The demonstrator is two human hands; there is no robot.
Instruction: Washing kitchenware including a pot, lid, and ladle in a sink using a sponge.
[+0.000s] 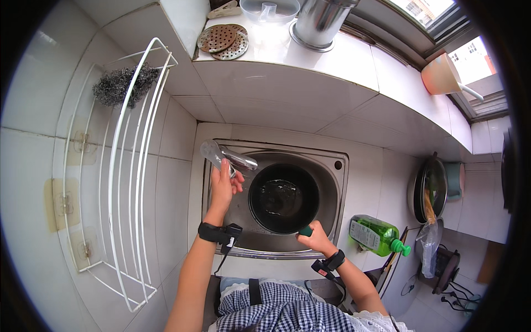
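Note:
A stainless steel sink lies before me, with a dark round pan inside it. Shiny, water-like reflections show on the pan's bottom. My right hand is closed around the pan's green handle at the sink's near side. At the far left corner stands a chrome faucet, its spout pointing over the basin. My left hand has its thumb and fingers around the end of the faucet lever. Clear plastic covers part of the faucet.
A white wire rack with steel wool juts from the left wall. Right of the sink sits a green pump bottle. A metal canister and perforated discs occupy the ledge. Farther right are stacked pans.

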